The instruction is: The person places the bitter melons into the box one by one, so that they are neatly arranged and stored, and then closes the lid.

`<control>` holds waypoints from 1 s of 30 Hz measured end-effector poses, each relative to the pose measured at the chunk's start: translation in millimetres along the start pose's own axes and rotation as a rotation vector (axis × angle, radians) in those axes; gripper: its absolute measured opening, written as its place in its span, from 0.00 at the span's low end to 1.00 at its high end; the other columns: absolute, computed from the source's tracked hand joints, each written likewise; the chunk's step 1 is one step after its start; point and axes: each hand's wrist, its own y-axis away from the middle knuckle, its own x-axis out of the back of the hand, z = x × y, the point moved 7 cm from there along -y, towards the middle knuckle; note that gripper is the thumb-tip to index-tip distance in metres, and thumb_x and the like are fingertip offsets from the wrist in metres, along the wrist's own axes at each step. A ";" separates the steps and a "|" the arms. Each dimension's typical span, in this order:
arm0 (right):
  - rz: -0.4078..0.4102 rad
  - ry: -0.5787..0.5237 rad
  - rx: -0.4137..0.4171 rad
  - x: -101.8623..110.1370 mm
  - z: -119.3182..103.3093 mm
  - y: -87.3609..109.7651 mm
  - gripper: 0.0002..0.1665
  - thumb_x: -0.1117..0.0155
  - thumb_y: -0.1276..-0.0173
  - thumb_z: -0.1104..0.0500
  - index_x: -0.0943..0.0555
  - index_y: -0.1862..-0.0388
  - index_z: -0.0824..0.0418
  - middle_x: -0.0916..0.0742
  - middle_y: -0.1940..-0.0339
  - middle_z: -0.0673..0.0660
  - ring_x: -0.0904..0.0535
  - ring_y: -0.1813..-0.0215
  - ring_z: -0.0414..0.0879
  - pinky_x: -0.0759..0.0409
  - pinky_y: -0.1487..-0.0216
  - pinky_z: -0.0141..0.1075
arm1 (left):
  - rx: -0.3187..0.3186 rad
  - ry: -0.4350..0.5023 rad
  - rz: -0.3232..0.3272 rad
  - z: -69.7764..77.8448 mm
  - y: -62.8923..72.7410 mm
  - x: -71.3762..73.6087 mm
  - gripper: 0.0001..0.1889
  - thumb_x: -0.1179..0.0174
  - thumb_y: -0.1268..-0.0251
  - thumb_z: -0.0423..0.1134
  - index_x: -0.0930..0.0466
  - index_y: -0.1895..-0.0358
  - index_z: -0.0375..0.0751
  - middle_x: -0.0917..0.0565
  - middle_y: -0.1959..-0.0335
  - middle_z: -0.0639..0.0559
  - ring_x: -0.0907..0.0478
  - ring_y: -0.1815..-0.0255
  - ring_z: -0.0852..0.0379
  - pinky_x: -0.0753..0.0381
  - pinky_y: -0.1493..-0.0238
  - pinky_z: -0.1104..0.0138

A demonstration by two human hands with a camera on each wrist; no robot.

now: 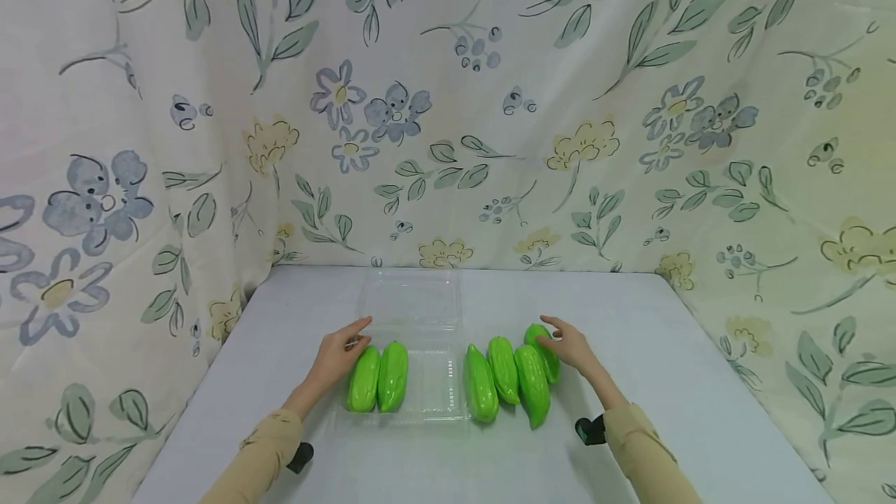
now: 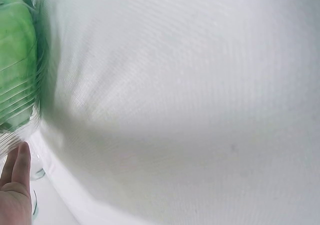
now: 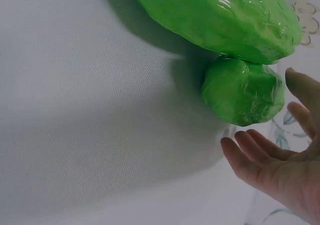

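Note:
A clear plastic clamshell box [image 1: 437, 415] lies with its lid [image 1: 409, 302] folded back. Two glossy green, elongated vegetables [image 1: 393, 378] lie side by side in its left half. My left hand [image 1: 337, 352] is at the box's left side, fingers extended; in the left wrist view its fingertips [image 2: 22, 157] are by the ribbed clear wall. Several similar green vegetables [image 1: 481, 385] lie right of the box. My right hand [image 1: 570, 344] reaches around the far right vegetable [image 3: 244, 91], fingers spread and loosely bent. A small gap shows between them in the right wrist view.
Everything stands on a white-covered table [image 1: 392, 465]. A floral curtain [image 1: 448, 201] hangs behind the table and along both sides. A dark wrist device [image 1: 590, 431] sits beneath the right sleeve, another [image 1: 301, 457] beside the left sleeve.

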 end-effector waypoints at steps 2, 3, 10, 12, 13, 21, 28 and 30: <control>-0.019 -0.002 -0.002 -3.0 2.1 -1.6 0.31 0.41 0.31 0.56 0.33 0.33 0.66 0.26 0.37 0.74 0.28 0.40 0.69 0.19 0.51 0.57 | 0.001 0.004 0.002 -0.7 0.4 -0.3 0.22 0.42 0.34 0.33 0.28 0.37 0.36 0.25 0.38 0.38 0.17 0.51 0.44 0.16 0.49 0.55; -0.025 -0.005 -0.002 -4.3 2.8 -2.3 0.31 0.40 0.32 0.55 0.32 0.33 0.65 0.26 0.37 0.74 0.28 0.40 0.69 0.19 0.50 0.57 | -0.001 0.003 0.001 -1.2 0.5 -0.6 0.22 0.42 0.34 0.33 0.28 0.37 0.35 0.25 0.38 0.38 0.17 0.51 0.44 0.16 0.49 0.55; -0.038 -0.006 0.003 -9.7 3.3 -5.5 0.31 0.38 0.33 0.56 0.31 0.34 0.65 0.26 0.38 0.73 0.29 0.39 0.69 0.19 0.50 0.56 | 0.028 0.004 -0.007 -3.0 1.6 -0.1 0.22 0.42 0.34 0.33 0.28 0.37 0.37 0.25 0.37 0.40 0.17 0.50 0.44 0.16 0.48 0.56; -0.035 0.000 -0.004 -9.8 3.2 -5.5 0.32 0.37 0.34 0.55 0.31 0.34 0.65 0.25 0.39 0.74 0.28 0.40 0.68 0.19 0.50 0.56 | 0.025 0.004 -0.006 -2.3 1.8 0.3 0.22 0.42 0.34 0.33 0.28 0.37 0.37 0.25 0.37 0.39 0.17 0.50 0.45 0.16 0.48 0.56; -0.034 0.004 -0.002 -9.7 3.2 -5.7 0.32 0.37 0.34 0.55 0.31 0.34 0.65 0.25 0.39 0.74 0.28 0.40 0.68 0.18 0.51 0.56 | 0.022 0.003 -0.005 -1.8 1.9 0.4 0.22 0.42 0.34 0.33 0.28 0.37 0.36 0.25 0.38 0.39 0.17 0.51 0.45 0.16 0.48 0.56; -0.023 -0.035 0.013 -16.3 29.1 -20.8 0.35 0.34 0.38 0.44 0.28 0.35 0.59 0.23 0.43 0.74 0.25 0.44 0.67 0.16 0.59 0.50 | 0.035 0.002 -0.015 -3.8 1.6 0.2 0.22 0.42 0.33 0.34 0.28 0.37 0.37 0.25 0.37 0.40 0.17 0.50 0.45 0.16 0.47 0.56; -0.039 -0.063 0.012 -19.3 41.5 -29.5 0.38 0.34 0.40 0.39 0.28 0.35 0.56 0.22 0.47 0.76 0.22 0.51 0.64 0.17 0.67 0.43 | -0.001 0.001 0.010 -1.1 -0.4 1.2 0.21 0.42 0.34 0.33 0.27 0.38 0.37 0.24 0.38 0.39 0.17 0.51 0.45 0.16 0.49 0.55; -0.047 -0.067 -0.023 -14.1 29.6 -20.6 0.37 0.34 0.39 0.42 0.28 0.35 0.59 0.23 0.46 0.77 0.23 0.49 0.66 0.17 0.65 0.43 | -0.014 -0.001 0.016 -0.2 -0.9 1.3 0.21 0.41 0.35 0.33 0.27 0.38 0.37 0.24 0.39 0.39 0.17 0.52 0.44 0.16 0.49 0.55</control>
